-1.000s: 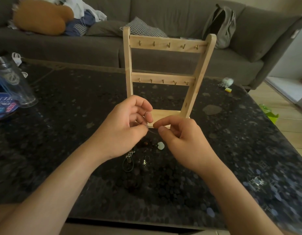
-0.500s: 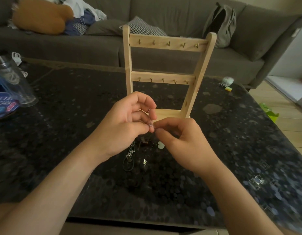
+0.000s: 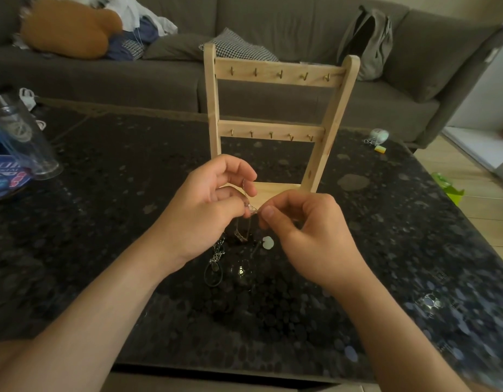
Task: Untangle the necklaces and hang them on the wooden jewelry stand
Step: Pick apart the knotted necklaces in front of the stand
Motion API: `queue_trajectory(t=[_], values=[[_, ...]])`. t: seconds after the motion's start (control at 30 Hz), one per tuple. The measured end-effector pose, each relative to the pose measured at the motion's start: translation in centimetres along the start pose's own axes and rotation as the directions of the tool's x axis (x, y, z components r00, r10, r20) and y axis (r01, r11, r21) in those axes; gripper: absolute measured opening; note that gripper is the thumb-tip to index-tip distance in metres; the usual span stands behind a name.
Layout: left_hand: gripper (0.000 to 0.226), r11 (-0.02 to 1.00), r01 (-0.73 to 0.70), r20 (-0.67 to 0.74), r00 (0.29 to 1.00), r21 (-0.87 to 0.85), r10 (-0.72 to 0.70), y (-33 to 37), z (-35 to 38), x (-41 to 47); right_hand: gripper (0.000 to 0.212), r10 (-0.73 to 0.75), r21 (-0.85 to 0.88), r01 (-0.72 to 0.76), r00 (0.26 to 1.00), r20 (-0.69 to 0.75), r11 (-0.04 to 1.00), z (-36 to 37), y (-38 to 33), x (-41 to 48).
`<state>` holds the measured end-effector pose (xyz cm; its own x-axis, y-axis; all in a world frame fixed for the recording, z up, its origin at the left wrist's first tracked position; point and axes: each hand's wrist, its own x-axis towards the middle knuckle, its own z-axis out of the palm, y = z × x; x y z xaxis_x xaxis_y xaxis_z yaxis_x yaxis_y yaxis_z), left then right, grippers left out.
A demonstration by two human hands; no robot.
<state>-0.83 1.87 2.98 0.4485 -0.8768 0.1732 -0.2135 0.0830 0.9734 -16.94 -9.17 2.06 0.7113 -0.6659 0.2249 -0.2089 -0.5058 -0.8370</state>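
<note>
The left hand hovers just above the worktop, fingers curled, thumb and forefinger pinching a thin silver chain. The right hand meets it fingertip to fingertip and pinches the same chain. The necklaces trail in a tangled bunch from that pinch down onto the worktop beneath the hands, beside a pale pendant. The wooden jewelry stand is upright just behind the hands.
</note>
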Motion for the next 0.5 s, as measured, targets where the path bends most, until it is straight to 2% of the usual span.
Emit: queue_trajectory(t=[0.1, 0.3, 0.5], values=[[0.039, 0.999, 0.024, -0.005, 1.000, -0.039, -0.024, 0.09, 0.06, 0.00, 0.020, 0.016, 0.031, -0.016, 1.000, -0.010, 0.999, 0.00, -0.03, -0.05], [0.044, 0.981, 0.057, -0.001, 0.998, -0.187, -0.059, 0.25, 0.02, 0.03, 0.019, 0.057, 0.218, -0.062, 0.998, 0.032, 0.974, 0.06, -0.77, -0.29], [0.046, 0.998, 0.022, -0.058, 0.998, -0.059, -0.025, 0.17, 0.21, -0.09, 0.015, 0.075, 0.282, -0.090, 0.995, 0.063, 0.955, 0.14, -0.64, -0.35]])
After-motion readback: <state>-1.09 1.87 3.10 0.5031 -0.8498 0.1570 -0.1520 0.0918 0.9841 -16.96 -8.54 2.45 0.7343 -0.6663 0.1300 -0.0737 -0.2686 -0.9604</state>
